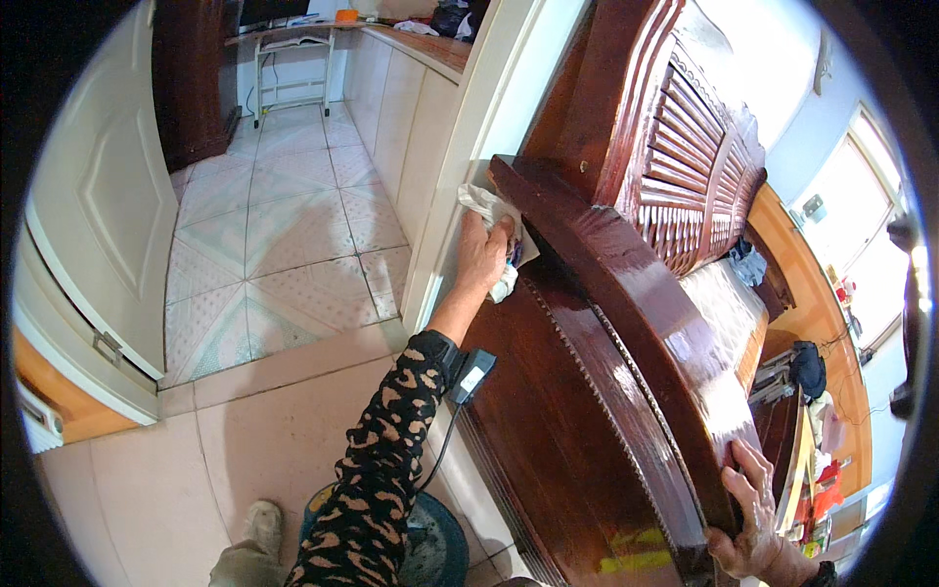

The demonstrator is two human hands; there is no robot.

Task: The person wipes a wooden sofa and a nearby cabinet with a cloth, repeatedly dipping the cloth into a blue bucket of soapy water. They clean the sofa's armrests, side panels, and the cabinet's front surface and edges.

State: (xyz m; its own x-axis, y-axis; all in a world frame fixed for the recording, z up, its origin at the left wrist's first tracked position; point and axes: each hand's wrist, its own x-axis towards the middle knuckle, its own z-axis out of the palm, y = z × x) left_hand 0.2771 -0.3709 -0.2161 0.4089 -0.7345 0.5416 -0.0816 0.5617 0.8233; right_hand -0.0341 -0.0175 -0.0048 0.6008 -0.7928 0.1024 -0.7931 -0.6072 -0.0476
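Observation:
My left hand (484, 253) is closed around a crumpled pale cloth (478, 197). It presses in beside the back end of a dark, polished wooden armrest (631, 271), close to the white door frame (455, 198). Part of the cloth is hidden behind my fingers. Below the armrest is the broad wooden side panel (557, 418) of a carved bench or sofa, with beaded trim along its curve. At the armrest's front end my right hand (752, 513) grips the wood, thumb on the outer side and fingers over the top.
A dark bucket (440, 547) with liquid stands on the floor under my left arm, near my shoe (264, 524). A cable hangs from a device (473, 374) on my left wrist. The white door (110, 169) stands open to a tiled room. A slatted backrest (689, 154) rises behind the armrest.

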